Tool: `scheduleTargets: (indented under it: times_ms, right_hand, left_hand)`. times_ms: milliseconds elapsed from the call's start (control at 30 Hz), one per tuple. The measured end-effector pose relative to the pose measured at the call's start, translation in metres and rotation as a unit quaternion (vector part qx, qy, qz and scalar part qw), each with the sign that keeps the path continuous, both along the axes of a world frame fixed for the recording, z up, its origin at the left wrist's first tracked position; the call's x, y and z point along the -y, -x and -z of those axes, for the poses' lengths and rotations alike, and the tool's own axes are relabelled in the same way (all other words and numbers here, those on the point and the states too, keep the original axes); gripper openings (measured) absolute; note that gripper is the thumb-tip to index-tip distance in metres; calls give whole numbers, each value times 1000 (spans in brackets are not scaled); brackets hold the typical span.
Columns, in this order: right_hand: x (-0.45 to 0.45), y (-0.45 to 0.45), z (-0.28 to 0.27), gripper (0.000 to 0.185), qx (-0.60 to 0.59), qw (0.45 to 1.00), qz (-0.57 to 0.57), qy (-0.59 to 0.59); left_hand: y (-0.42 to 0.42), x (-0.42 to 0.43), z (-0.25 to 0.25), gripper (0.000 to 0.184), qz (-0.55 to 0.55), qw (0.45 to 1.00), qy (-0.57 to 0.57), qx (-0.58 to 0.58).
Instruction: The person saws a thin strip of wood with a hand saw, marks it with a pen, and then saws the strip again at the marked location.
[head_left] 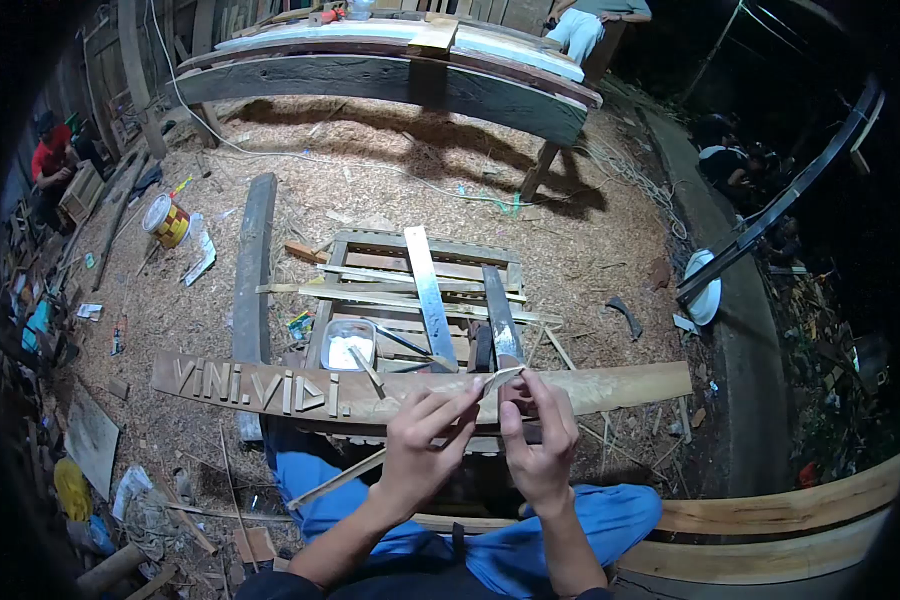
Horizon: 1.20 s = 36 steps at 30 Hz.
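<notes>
Strip (501, 378) held over a plank (620, 388)

The strip is pinched at its ends by the fingertips of the left hand (428, 440) and the right hand (542, 445), each grip narrowed on it, just right of the plank's middle. On the plank's left part, letters (304, 396) reading "VINI.VIDI." are set. Beyond it, a white tub (349, 346) is placed left of a metal blade (430, 300). Farther off, a long counter (350, 82) is seen.

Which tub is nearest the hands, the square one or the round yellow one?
The square white tub, past the lettered plank from the left hand. The round yellow bucket is farther off.
</notes>
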State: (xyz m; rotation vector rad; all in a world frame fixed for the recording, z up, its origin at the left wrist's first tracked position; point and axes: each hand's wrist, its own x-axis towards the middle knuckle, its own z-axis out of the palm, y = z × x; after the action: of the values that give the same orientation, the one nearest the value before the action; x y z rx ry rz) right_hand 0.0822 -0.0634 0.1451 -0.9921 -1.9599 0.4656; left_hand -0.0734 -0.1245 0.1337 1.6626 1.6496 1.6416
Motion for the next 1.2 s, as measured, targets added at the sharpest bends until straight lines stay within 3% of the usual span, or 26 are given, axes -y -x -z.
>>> scheduleTargets:
  times_ms: [67, 233, 300, 433, 667, 800, 900, 1000, 1200]
  right_hand:
    - [0, 3, -4, 45, 28, 999, 3, -37]
    - [-22, 5, -6, 43, -6, 996, -17, -88]
    - [-34, -1, -12, 39, 59, 983, -78, -152]
    - [-56, -16, -20, 36, 85, 966, -112, -216]
    - [-63, -32, 11, 37, 36, 967, -119, -224]
    - [-67, -45, 18, 37, 24, 968, -108, -227]
    - [-67, -49, 18, 37, 5, 969, -124, -215]
    - [-71, -54, 11, 39, 39, 956, -121, -266]
    - [-76, -55, 5, 37, 85, 934, -134, -319]
  left_hand:
    - [4, 2, -2, 45, -11, 999, -11, -36]
    - [7, 2, 1, 51, 23, 999, -13, -41]
    - [6, -1, -1, 51, 25, 999, -10, -28]
    - [-3, -9, -5, 41, 41, 999, -17, 31]
    - [-22, -12, -14, 22, 40, 983, 127, 129]
    - [-37, -19, 0, 24, 21, 996, 63, 64]
    - [-44, -16, -11, 26, 14, 993, 113, 32]
    - [-48, -21, 2, 32, 13, 999, 30, 12]
    - [-43, -13, -1, 40, 11, 996, 32, -82]
